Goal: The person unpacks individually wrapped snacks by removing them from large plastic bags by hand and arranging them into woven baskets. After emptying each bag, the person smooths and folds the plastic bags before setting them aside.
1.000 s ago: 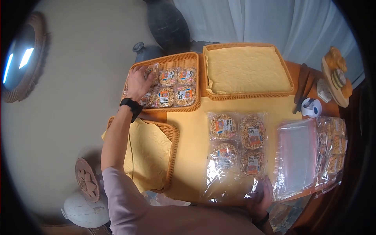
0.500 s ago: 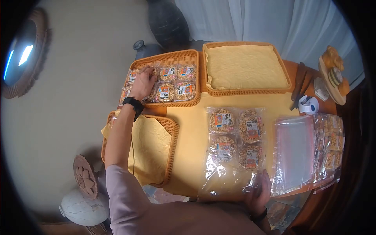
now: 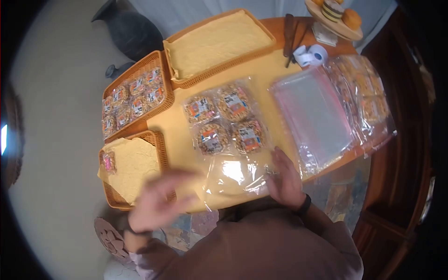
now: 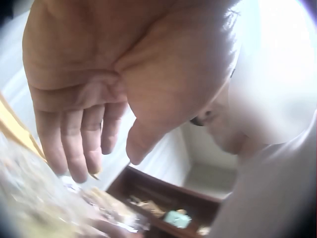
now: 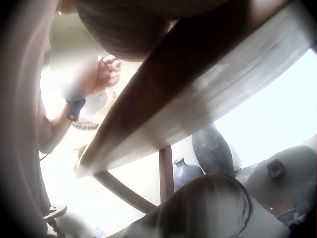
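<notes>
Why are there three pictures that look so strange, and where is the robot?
There's no robot, just a person's two hands! The person wears three little cameras. The one on the head looks down at the yellow-covered table. The left wrist camera sees the left hand up close, and the right wrist camera peeks from beside the table's edge.

On the table, a big clear bag holds four round packets. To its right are flat clear bags. One basket has more round packets, and two others are lined in yellow.

The left hand is empty and blurry, so it's probably moving. The right hand is by the big bag's edge; I can't tell if it's pinching it.
</notes>
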The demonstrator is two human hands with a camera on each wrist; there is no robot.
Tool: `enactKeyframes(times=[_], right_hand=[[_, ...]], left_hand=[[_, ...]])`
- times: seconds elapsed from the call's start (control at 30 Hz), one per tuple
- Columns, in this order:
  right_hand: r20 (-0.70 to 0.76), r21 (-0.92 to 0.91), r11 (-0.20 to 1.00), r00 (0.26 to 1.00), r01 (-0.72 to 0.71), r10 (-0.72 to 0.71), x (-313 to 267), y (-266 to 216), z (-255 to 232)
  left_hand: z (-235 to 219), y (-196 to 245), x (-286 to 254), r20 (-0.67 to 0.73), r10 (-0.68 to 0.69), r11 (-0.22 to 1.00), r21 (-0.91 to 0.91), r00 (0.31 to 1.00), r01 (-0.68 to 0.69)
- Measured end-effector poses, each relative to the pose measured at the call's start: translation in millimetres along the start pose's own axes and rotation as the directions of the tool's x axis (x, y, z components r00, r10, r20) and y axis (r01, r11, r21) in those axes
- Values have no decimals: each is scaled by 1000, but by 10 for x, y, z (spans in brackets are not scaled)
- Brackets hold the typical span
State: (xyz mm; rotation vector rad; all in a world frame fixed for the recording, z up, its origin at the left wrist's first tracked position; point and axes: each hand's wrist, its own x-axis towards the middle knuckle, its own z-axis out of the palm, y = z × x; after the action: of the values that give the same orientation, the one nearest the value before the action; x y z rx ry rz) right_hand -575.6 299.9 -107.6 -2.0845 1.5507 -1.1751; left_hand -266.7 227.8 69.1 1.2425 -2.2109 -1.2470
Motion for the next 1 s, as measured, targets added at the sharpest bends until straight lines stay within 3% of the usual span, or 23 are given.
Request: enactKeyframes(times=[0.03,0.1,0.13,0.2,0.23,0.27,0.3,0.33,0.4,0.53,0.57,0.6,0.63,0.7,0.73,0.77,0.83,1.0], right_hand=[[-33,29,999,999,23,-22,-10,7,17],[-28,28,1000,1000,10,-9,31,-6,-17],[-34,40,999,999,6,-5,41,0,-17],[-42,59,998,999,-2,5,-42,-25,-43],[-36,77,997,999,1,2,-44,-15,-43],[-36,95,995,999,15,-11,-6,8,-35],[-61,104,994,998,34,-28,9,30,-22],[-77,96,993,995,69,-62,-13,50,-8],[-109,97,991,991,94,-84,-25,43,9],[-116,54,994,989,99,-92,-44,-5,-72],[-117,25,992,986,123,-120,-18,0,-85],[-145,22,991,981,131,-126,6,5,-93],[-128,5,991,983,133,-131,-18,-12,-98],[-124,-11,992,984,127,-127,-11,-6,-100],[-111,-15,992,985,129,-129,-17,-6,-98],[-91,-16,991,987,131,-132,-37,-13,-99],[-92,-3,991,986,136,-136,-23,-19,-115],[-91,7,986,982,169,-168,0,-5,-130]], left_hand=[[187,37,-131,116,144,986,-99,983,-133],[624,61,-215,358,329,911,-363,874,-194],[804,59,-199,368,327,914,-357,870,-193],[1172,57,-174,310,258,965,-44,915,-257],[1342,43,-122,314,259,964,-26,913,-265],[1494,20,-40,138,151,964,197,979,-176],[1615,-4,52,-70,76,920,390,995,-43],[1708,-27,154,-74,88,909,414,993,-50],[1859,-72,308,-332,8,980,189,943,58],[2033,-115,482,-452,31,974,216,892,75],[2058,-100,511,-469,-176,967,-247,866,63],[2044,-96,549,-387,-365,755,-656,847,26],[2014,-112,552,-390,-350,766,-642,852,21],[1948,-163,573,-313,-453,413,-904,835,-114],[1934,-186,588,-285,-499,321,-938,818,-131],[1905,-215,598,-281,-505,326,-938,816,-121],[1835,-273,646,-150,-478,178,-981,865,-72],[1844,-269,794,-102,-436,110,-992,894,-59]])
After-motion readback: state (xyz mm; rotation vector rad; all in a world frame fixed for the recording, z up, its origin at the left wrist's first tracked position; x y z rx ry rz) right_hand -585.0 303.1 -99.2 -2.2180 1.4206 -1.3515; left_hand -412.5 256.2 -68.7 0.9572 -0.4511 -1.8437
